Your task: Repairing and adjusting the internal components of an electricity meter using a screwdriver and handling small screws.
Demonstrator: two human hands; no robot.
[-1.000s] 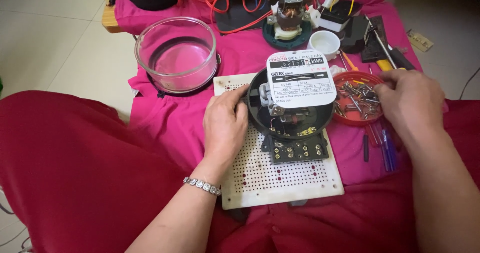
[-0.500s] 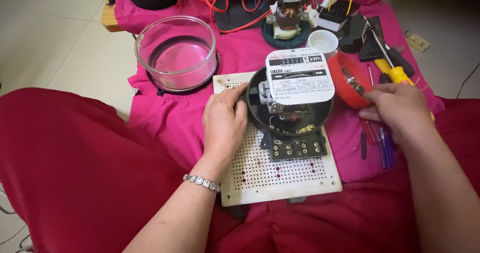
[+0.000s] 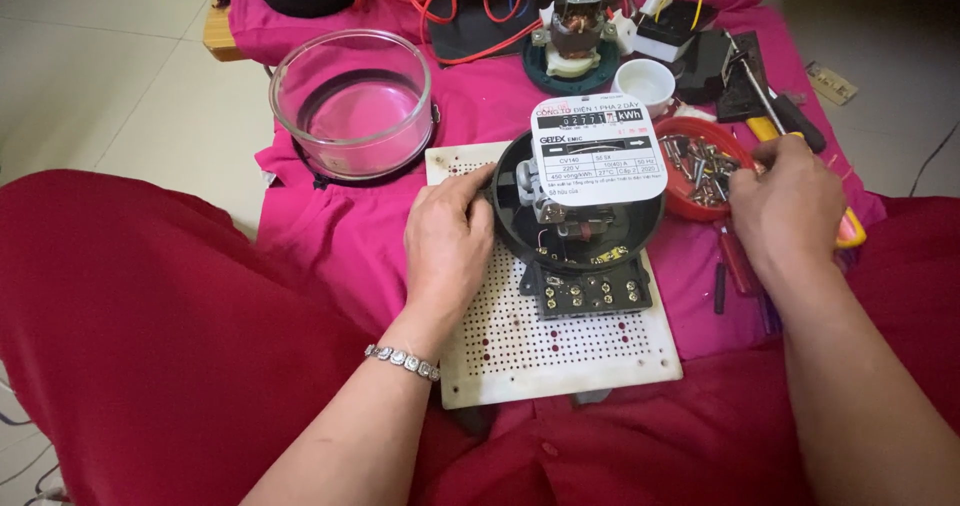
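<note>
On the pink cloth over pale floor tiles, white perforated board under the black round meter, my left hand flat against its rim, my right hand fingers bunched at the red screw dish (grip unclear), glass bowl well apart.

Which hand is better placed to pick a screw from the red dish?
Right, probably. The right hand is at the rim of the red dish of screws, beside the yellow-handled screwdriver. The left hand rests against the round black meter on the perforated white board, apparently steadying it.
</note>
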